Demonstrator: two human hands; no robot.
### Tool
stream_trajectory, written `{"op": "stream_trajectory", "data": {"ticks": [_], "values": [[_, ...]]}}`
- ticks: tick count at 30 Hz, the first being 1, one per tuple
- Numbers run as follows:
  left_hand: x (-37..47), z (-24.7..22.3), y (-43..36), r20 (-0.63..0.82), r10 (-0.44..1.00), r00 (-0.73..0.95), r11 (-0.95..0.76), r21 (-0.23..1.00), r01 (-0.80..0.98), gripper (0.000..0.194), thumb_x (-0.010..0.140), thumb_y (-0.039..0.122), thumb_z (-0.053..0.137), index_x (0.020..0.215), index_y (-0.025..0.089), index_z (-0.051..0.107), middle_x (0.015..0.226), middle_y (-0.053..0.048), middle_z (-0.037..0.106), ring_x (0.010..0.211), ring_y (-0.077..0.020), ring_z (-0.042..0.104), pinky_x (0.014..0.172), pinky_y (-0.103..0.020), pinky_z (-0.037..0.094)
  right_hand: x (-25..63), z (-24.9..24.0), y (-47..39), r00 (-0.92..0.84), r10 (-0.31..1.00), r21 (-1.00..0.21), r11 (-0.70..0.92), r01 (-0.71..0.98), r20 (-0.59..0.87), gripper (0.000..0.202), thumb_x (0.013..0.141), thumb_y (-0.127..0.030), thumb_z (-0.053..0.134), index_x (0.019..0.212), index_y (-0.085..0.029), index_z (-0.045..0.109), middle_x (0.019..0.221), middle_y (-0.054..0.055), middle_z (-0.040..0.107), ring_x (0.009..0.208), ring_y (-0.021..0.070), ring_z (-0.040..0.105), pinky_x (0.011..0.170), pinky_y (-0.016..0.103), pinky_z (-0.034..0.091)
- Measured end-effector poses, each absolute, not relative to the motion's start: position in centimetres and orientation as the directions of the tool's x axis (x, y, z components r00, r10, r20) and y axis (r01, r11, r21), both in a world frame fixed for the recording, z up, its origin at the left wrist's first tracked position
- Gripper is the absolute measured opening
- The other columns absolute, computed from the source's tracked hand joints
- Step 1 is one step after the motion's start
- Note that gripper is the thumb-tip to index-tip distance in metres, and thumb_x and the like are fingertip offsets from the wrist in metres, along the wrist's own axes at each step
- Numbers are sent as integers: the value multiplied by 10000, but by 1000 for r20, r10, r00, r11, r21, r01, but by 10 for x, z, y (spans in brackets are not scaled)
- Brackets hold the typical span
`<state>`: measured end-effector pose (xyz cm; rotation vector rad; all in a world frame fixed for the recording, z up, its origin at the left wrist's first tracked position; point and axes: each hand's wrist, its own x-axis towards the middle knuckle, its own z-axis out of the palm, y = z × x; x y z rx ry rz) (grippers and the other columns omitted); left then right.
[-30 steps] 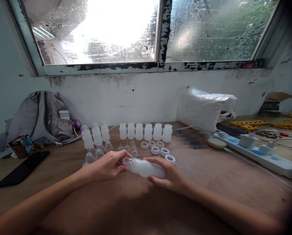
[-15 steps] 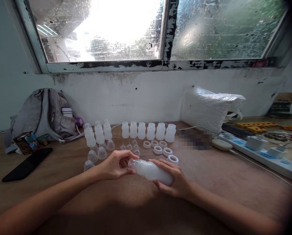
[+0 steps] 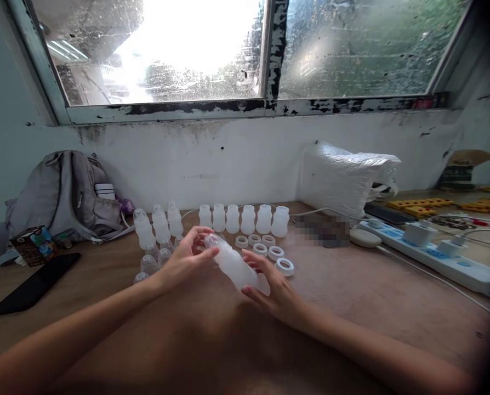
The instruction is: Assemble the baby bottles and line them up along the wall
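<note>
A frosted baby bottle [image 3: 232, 266] with a clear domed cap lies tilted between my hands, cap end up and to the left. My left hand [image 3: 187, 258] is closed round the cap end. Loosely curved about the lower end is my right hand [image 3: 275, 285], its thumb and fingers on opposite sides of the bottle; the base is blurred. Behind stand capped bottles [image 3: 160, 225] on the left and a row of open bottles [image 3: 232, 219]. White screw rings [image 3: 285, 267] lie right of the held bottle. Clear domed caps [image 3: 149, 265] are partly hidden behind my left hand.
On the left are a grey backpack [image 3: 64, 197], a small box [image 3: 33, 245] and a black phone [image 3: 35, 284]. A plastic-wrapped package [image 3: 335, 175] leans on the wall at the back right. A white power strip [image 3: 429, 249] with cords runs along the right side.
The bottle has moved slightly left and tilted more steeply, its cap end higher. My left hand has risen with it. My right hand's fingers have spread and loosened toward the base.
</note>
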<state>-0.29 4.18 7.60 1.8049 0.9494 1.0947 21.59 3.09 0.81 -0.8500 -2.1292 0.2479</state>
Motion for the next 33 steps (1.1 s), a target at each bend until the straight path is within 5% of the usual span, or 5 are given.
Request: {"op": "stream_trajectory", "data": {"ticks": [7,15,22,33], "values": [[-35,131,121,540,781,315,-618,591,519,429,723,407,584,1078,184,492,1085,-77,551,908,-190,561,789,-320,458,216,0,36,-449,672,-472,737,484,589,444,827,-232,475,1236,-233,301,1111,97,478,945,195,516,801,368,473],[-55,125,187,379,895,236,-353,276,894,391,736,354,566,1108,252,507,1105,-41,590,1024,-215,533,819,-309,411,216,-2,35,-515,648,-442,761,476,561,400,815,-174,472,1196,-229,362,1093,96,485,946,194,517,816,364,454],[-56,105,208,352,930,106,-192,220,956,339,742,323,557,1066,235,512,1079,-70,617,1054,-273,504,881,-426,293,216,-3,37,-539,663,-453,748,485,519,401,796,-126,465,1178,-214,378,1094,95,482,962,189,513,825,350,449],[-56,99,204,391,907,154,-207,95,974,441,790,328,493,1188,160,405,1054,-161,589,1107,-331,418,891,-513,209,216,-3,38,-553,690,-480,723,497,467,424,769,-84,468,1166,-214,394,1134,97,462,1028,201,481,844,352,446]]}}
